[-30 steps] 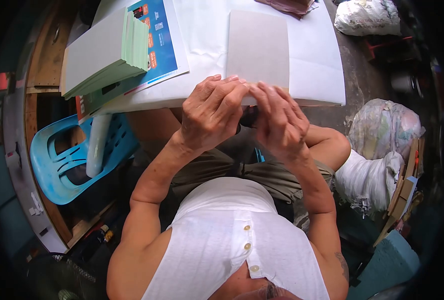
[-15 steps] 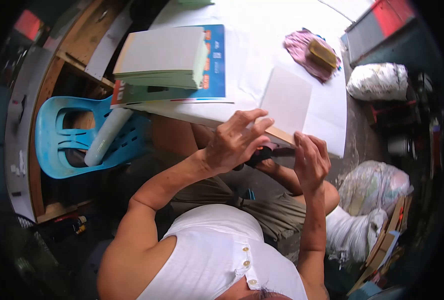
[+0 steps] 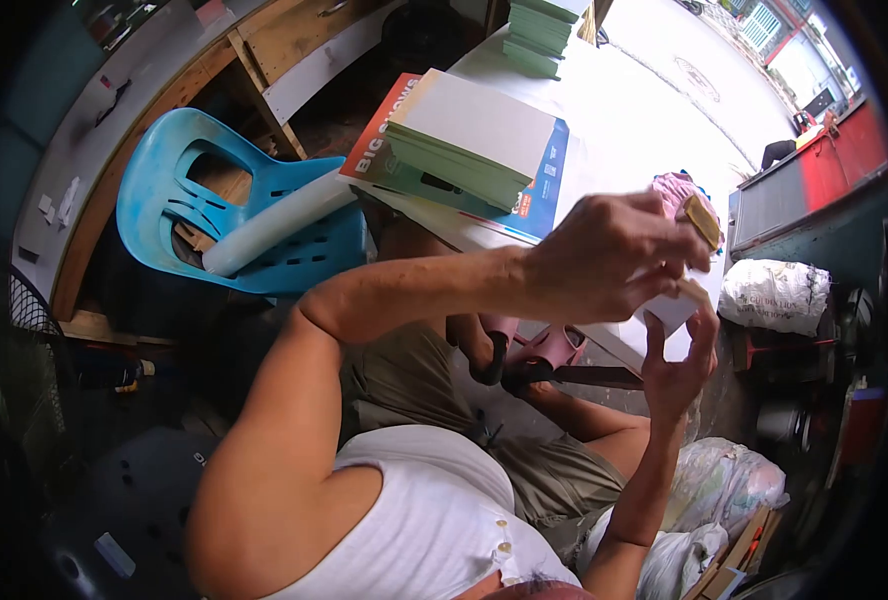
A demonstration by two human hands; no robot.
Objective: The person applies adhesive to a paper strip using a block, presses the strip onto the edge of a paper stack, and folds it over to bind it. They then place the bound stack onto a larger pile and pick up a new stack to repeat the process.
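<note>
A thin white paper pad (image 3: 670, 312) with a tan edge is tilted up between my hands above the table's near right corner. My right hand (image 3: 682, 365) grips it from below, thumb and fingers on either side. My left hand (image 3: 614, 258) reaches across with curled fingers at the pad's upper part; its fingertips are partly hidden. Just beyond those fingers, a yellow-brown block (image 3: 704, 222) rests on a crumpled pink cloth (image 3: 672, 188). Left of my hands, a stack of pads (image 3: 474, 130) with pale green sides lies on a printed blue and red sheet (image 3: 544, 200).
The white table (image 3: 604, 110) carries another green-sided stack (image 3: 539, 38) at its far end. A blue plastic chair (image 3: 189, 190) with a white roll (image 3: 279, 222) stands at left. On the right are a white sack (image 3: 776, 297) and a clear plastic bag (image 3: 724, 485).
The pad has been lifted from the table and tilted up. My left hand has moved right, across to the pad. The view has shifted, showing more of the table's far end.
</note>
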